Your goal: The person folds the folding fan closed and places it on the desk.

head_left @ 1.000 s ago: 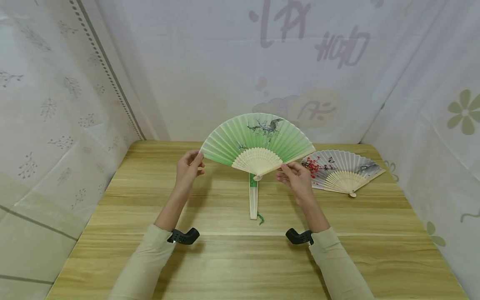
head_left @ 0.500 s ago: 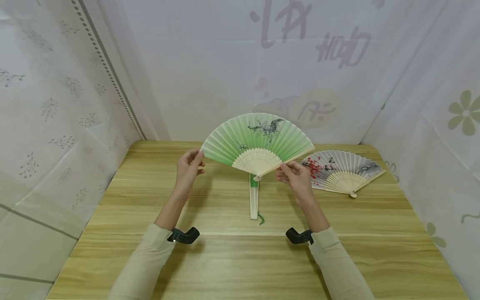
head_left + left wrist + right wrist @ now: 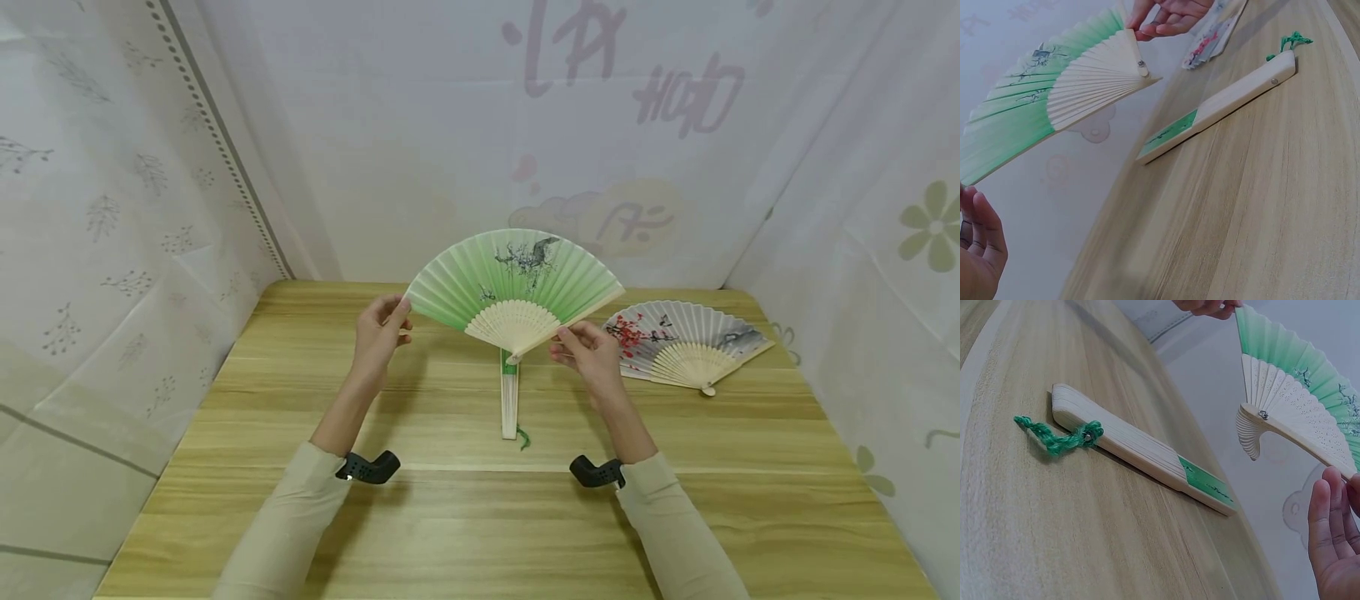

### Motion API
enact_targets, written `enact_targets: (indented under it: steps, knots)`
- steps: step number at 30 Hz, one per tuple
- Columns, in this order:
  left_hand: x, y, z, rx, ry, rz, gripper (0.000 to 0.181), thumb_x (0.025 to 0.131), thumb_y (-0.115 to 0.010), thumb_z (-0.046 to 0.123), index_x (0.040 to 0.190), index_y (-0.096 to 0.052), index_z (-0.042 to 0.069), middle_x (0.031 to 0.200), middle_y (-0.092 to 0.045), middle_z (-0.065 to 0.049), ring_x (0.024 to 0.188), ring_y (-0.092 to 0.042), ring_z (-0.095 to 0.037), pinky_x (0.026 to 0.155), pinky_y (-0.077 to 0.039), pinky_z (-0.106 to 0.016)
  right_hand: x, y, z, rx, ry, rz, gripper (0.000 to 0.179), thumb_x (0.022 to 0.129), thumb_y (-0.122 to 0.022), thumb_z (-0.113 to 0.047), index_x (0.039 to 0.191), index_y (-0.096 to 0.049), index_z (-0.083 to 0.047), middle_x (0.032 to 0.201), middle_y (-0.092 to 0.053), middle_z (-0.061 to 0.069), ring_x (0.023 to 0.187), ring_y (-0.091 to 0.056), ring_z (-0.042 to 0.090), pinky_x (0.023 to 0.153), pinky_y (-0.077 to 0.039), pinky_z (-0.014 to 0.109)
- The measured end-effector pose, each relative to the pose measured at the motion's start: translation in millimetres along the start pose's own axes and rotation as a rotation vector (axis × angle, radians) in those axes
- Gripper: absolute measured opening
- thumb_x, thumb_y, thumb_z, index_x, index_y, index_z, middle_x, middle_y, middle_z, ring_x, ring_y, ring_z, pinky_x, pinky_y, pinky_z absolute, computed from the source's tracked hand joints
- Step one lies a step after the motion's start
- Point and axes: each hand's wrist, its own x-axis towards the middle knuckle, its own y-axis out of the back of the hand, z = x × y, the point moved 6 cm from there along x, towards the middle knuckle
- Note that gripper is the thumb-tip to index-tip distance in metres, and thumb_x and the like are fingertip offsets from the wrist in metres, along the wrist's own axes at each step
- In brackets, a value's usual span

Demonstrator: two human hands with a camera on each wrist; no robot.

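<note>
Spread wide above the table is a green folding fan (image 3: 517, 275) with pale ribs and a dark branch print. My left hand (image 3: 379, 333) pinches its left edge between thumb and fingers. At the other side my right hand (image 3: 591, 357) pinches the right guard rib. In the left wrist view the held fan (image 3: 1029, 87) shows its rivet, clear of the table. Below it lies a folded green fan (image 3: 509, 400), its upper end hidden behind the spread one. A green cord (image 3: 1054, 439) hangs at that folded fan's rivet end in the right wrist view.
An open grey fan (image 3: 686, 346) with red blossoms lies on the wooden table (image 3: 480, 533) at the right, just beyond my right hand. Printed cloth (image 3: 375, 150) hangs behind the table and along both sides.
The spread fan has narrowed very slightly, with its right edge drawn a little inward. Both hands keep their pinch and have barely moved. The other fans lie unchanged.
</note>
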Motion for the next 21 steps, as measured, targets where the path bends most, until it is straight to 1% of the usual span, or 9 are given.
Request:
enact_targets:
  steps: [6,12,15,18,21]
  knots:
    - [1.5,-0.3,-2.1,-0.011,0.012,0.014,0.032,0.106,-0.058,0.022,0.127,-0.056,-0.002,0.1,-0.054,-0.003,0.081,-0.053,-0.013,0.067,-0.052,-0.021,0.4,1.1,1.2,-0.014,-0.003,0.005,0.025,0.1,-0.067,-0.009,0.106,-0.06,0.015,0.095,-0.068,0.022,0.079,-0.072,0.022,0.077,-0.06,0.038]
    - [2.3,-1.7,-2.4,-0.002,0.015,0.008,0.031,0.107,-0.058,0.022,0.127,-0.056,-0.002,0.101,-0.055,-0.003,0.081,-0.053,-0.012,0.067,-0.052,-0.021,0.8,0.1,0.6,-0.037,0.003,-0.006,0.027,0.1,-0.068,-0.01,0.106,-0.061,0.015,0.101,-0.064,0.035,0.081,-0.071,0.028,0.078,-0.06,0.039]
    - [2.6,-2.4,-2.3,0.005,0.022,0.006,0.033,0.107,-0.058,0.023,0.128,-0.056,-0.003,0.102,-0.054,-0.003,0.082,-0.053,-0.012,0.068,-0.053,-0.021,1.2,-1.0,0.2,-0.039,0.007,-0.012,0.028,0.1,-0.068,-0.011,0.107,-0.061,0.015,0.103,-0.062,0.039,0.082,-0.071,0.03,0.078,-0.06,0.039]
    - [3.2,-3.3,-2.4,0.009,0.029,0.01,0.035,0.106,-0.058,0.023,0.129,-0.056,-0.003,0.103,-0.055,-0.004,0.082,-0.053,-0.013,0.068,-0.053,-0.021,1.4,-1.9,-0.1,-0.046,0.012,-0.02,0.027,0.1,-0.067,-0.01,0.108,-0.061,0.016,0.102,-0.061,0.041,0.083,-0.071,0.033,0.078,-0.06,0.039]
    - [4.1,-4.5,-2.5,0.008,0.037,0.012,0.034,0.106,-0.058,0.023,0.129,-0.057,-0.003,0.103,-0.055,-0.004,0.083,-0.053,-0.013,0.069,-0.053,-0.022,1.2,-2.4,0.1,-0.051,0.013,-0.023,0.027,0.1,-0.067,-0.009,0.107,-0.062,0.016,0.099,-0.063,0.038,0.083,-0.071,0.035,0.077,-0.06,0.039]
